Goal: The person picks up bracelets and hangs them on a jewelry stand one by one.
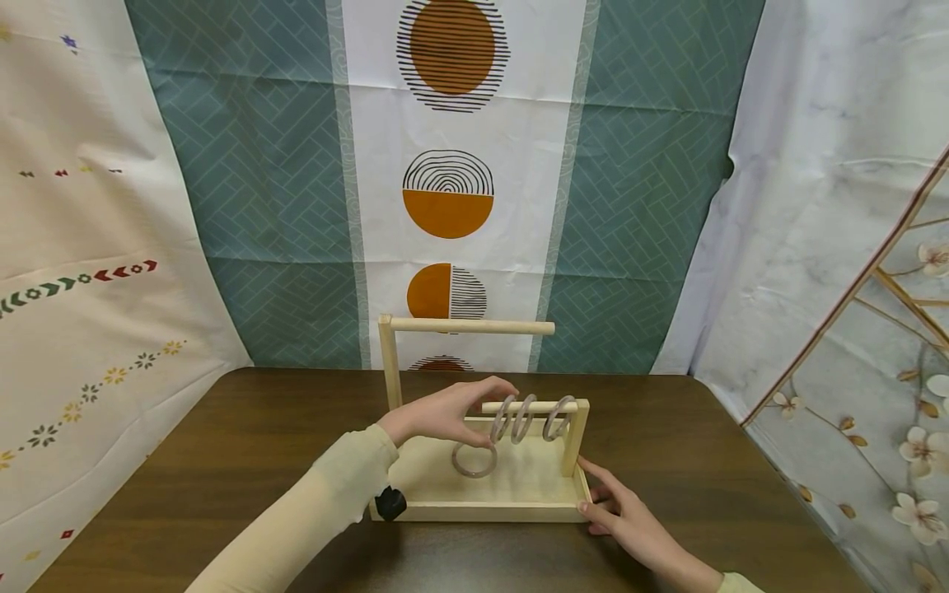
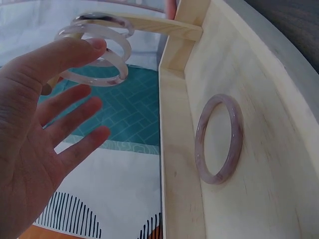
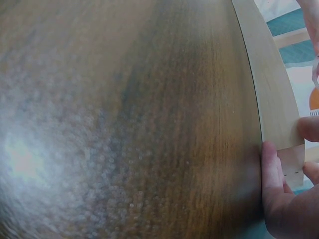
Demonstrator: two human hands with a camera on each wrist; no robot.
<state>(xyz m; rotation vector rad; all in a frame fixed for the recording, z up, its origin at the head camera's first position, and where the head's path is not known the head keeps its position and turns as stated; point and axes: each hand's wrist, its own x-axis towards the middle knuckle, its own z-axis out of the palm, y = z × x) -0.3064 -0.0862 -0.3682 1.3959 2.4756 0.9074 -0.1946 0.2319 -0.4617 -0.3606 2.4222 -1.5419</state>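
A light wooden bangle stand [image 1: 482, 514] has a shallow tray base and two horizontal rods. My left hand [image 1: 452, 412] pinches a pale, marbled bangle [image 2: 94, 81] around the free left end of the lower rod [image 2: 164, 25]. Two more bangles hang on that rod, a middle bangle [image 1: 522, 418] and one farther right [image 1: 558, 418]. Another mauve bangle [image 2: 219, 139] lies flat in the tray, below the left hand. At the tray's right front corner, my right hand [image 1: 619, 515] grips the edge, thumb and fingers on different sides.
The upper rod [image 1: 474, 327] stands taller at the back left, bare of bangles. A small black object [image 1: 390, 503] sits at the tray's left front corner. The stand rests on a dark brown table [image 1: 296, 428], with patterned cloths [image 1: 267, 181] hanging behind and at both sides.
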